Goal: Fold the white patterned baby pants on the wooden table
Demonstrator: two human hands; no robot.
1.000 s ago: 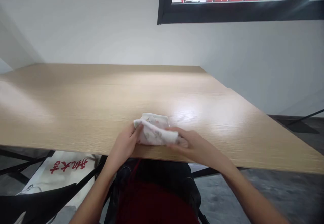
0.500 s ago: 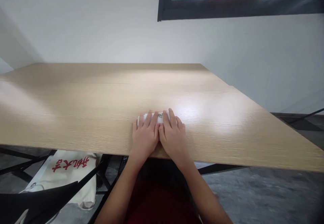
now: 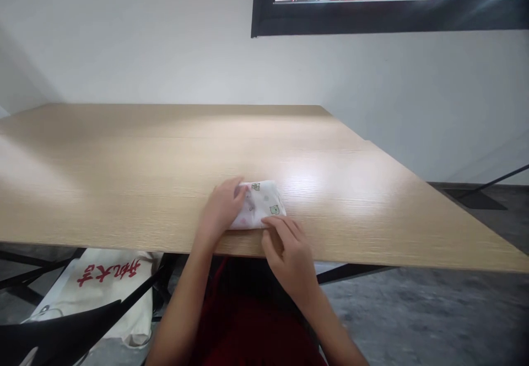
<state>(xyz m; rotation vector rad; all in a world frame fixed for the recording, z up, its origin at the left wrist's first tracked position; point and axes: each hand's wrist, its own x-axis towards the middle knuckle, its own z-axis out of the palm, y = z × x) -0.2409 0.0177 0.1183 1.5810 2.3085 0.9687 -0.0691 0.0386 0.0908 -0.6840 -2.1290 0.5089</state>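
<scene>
A folded white cloth point(image 3: 262, 203) printed with small bear faces lies on the table close to its front edge. My left hand point(image 3: 221, 209) is curled round the cloth's left end, with the thumb over its top and the index finger at the far left corner. The other left fingers are mostly hidden. At the near right corner is my right hand point(image 3: 291, 247). Its fingertips touch the cloth's near edge while the thumb stands apart below them, with nothing between.
The light wooden table point(image 3: 144, 178) stretches far to the left and back to a white wall point(image 3: 165, 35). Above is a dark window frame point(image 3: 351, 17). Below at left are a cream bag point(image 3: 115, 294) with red lettering and a black chair part point(image 3: 58, 324).
Both hands lay flat and side by side on the cloth. They have moved apart, left hand to the left end, right hand nearer me, uncovering more of the cloth. The view has shifted slightly.
</scene>
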